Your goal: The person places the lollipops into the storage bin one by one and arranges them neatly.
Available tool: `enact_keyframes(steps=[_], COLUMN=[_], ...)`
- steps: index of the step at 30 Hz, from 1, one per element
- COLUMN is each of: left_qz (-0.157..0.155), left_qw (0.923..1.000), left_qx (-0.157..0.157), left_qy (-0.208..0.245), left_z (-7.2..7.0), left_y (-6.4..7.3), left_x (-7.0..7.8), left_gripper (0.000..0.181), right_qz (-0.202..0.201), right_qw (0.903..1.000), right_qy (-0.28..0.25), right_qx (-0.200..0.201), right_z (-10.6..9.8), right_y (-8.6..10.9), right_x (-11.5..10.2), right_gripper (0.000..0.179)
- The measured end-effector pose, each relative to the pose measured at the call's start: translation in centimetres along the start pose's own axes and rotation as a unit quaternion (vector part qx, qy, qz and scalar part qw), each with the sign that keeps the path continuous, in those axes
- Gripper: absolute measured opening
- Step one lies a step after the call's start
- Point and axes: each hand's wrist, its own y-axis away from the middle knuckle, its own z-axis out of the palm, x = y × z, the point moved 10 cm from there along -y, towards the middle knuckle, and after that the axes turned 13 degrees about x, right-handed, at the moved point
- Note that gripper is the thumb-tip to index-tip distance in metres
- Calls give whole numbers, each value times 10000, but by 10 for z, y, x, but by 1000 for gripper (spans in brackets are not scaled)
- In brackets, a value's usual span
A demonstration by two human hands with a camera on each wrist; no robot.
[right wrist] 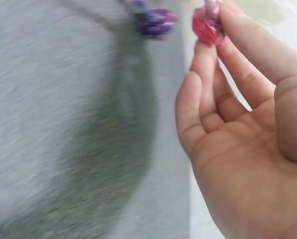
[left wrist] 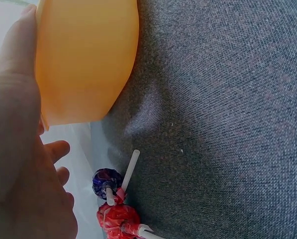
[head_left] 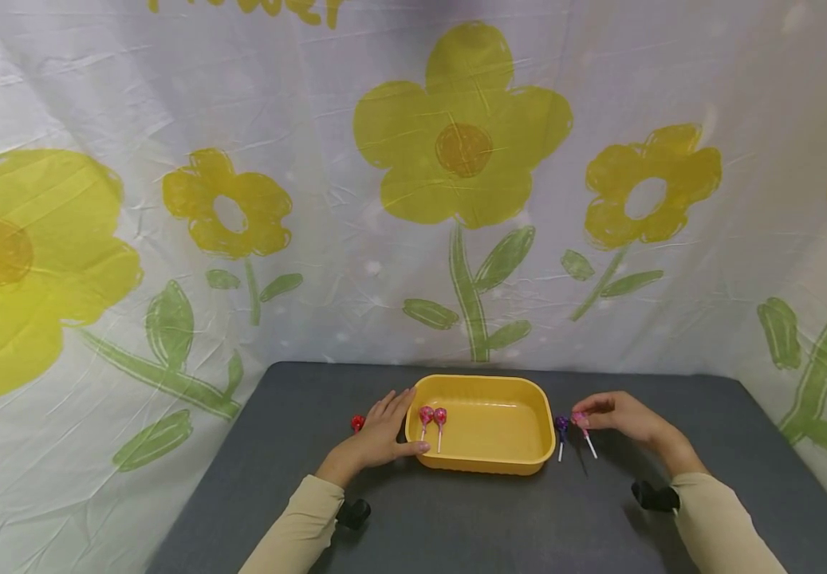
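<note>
My right hand point(head_left: 617, 416) pinches a pink-wrapped lollipop point(head_left: 580, 420) by its head, its white stick slanting down. In the right wrist view the thumb and fingertips meet at the pink wrapper. Just left of it, a purple lollipop point(head_left: 562, 425) lies beside the yellow tray point(head_left: 485, 465). Two pink lollipops point(head_left: 440, 417) lie inside the tray at its left end. My left hand point(head_left: 382, 434) rests on the tray's left end with fingers extended along the rim and the thumb at the front corner.
Left of the tray, partly behind my left hand, are a red lollipop point(left wrist: 117, 219) and a dark purple one point(left wrist: 106, 183). The dark grey table point(head_left: 456, 526) ends at the back against a hanging cloth point(head_left: 341, 319) printed with yellow flowers.
</note>
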Motion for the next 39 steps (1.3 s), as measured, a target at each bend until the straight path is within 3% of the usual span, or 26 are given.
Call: enact_keyframes(steps=[15,39], left_qz=[64,106], left_qw=[10000,9999], left_qx=[-23,-48], left_qy=[-38,25], left_z=[-2,-1], left_y=[0,2], left_x=[1,3], left_gripper=[108,108], right_qz=[-41,-290], right_qw=[9996,9944], right_qy=[-186,-966], right_qx=[193,305], right_z=[-6,41], right_y=[-19,-56], right_x=[-35,-88], right_gripper=[50,48])
